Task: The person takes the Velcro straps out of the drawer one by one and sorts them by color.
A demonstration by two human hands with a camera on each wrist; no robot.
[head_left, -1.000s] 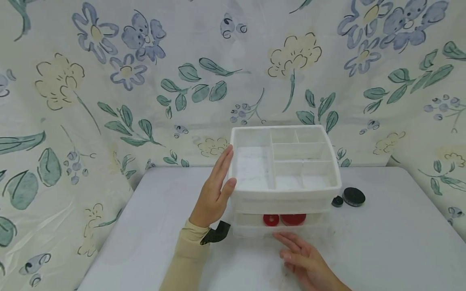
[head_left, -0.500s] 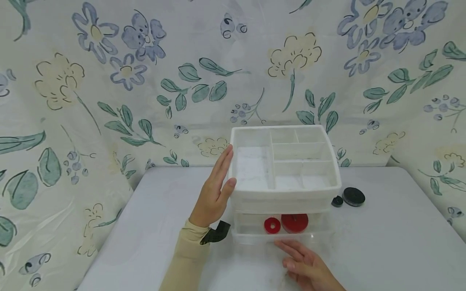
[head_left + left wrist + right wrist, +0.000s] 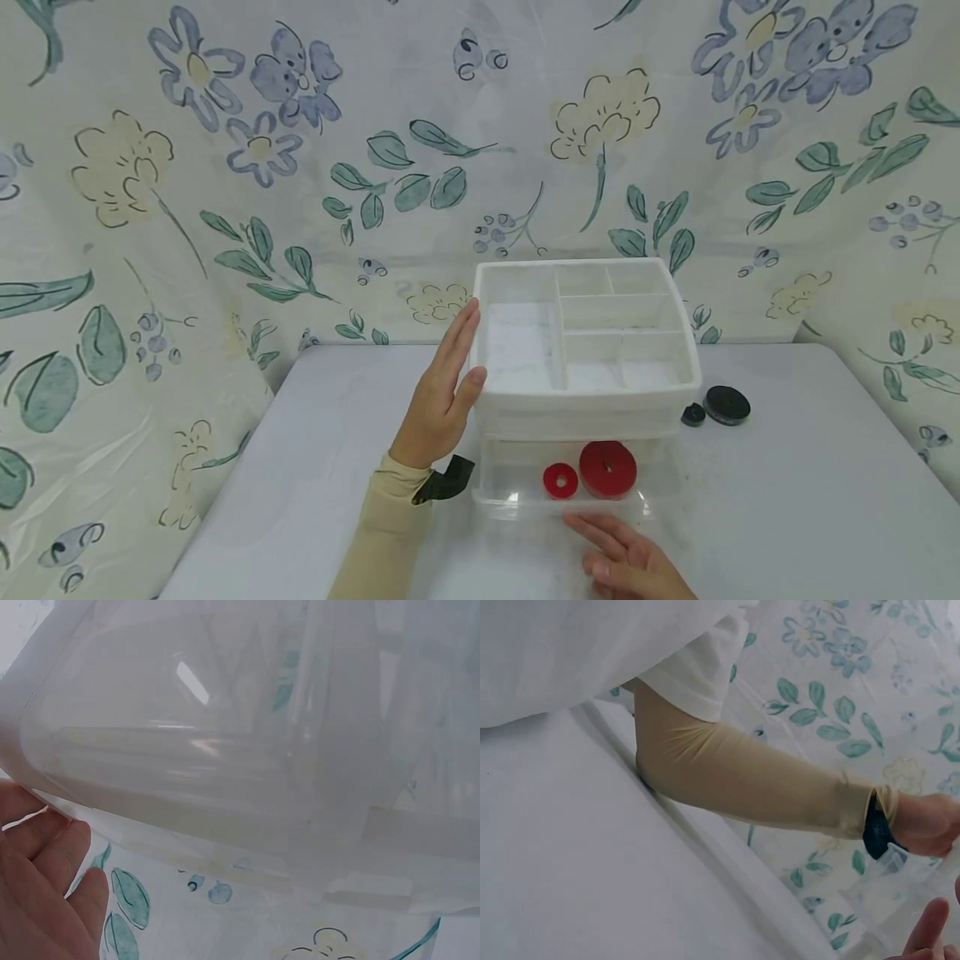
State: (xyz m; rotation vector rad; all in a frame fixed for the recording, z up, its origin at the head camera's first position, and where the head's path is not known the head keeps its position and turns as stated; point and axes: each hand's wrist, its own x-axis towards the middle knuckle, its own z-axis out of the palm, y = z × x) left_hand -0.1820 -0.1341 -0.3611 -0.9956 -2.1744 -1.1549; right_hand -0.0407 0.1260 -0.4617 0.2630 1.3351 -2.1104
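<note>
A white plastic drawer organizer (image 3: 585, 412) with a divided top tray stands on the table. Its clear lower drawer (image 3: 517, 475) is slid out at the front, holding a small red ring (image 3: 561, 481) and a larger red disc (image 3: 608, 469). My left hand (image 3: 438, 400) lies against the organizer's left side, fingers straight; the left wrist view also has this hand (image 3: 52, 885) beside the translucent side wall. My right hand (image 3: 626, 554) has its extended fingertips right at the drawer's front edge, palm turned partly up. In the right wrist view only part of that hand (image 3: 928, 930) shows.
Two black round pieces, one small (image 3: 693, 415) and one larger (image 3: 727, 405), lie on the white table (image 3: 300, 500) right of the organizer. A floral cloth (image 3: 420, 83) hangs behind and at the sides, close to the organizer's back.
The lower drawer has slid farther out toward me, with my right hand moving back along with its front edge. More of the red ring and disc shows. My left hand has stayed still.
</note>
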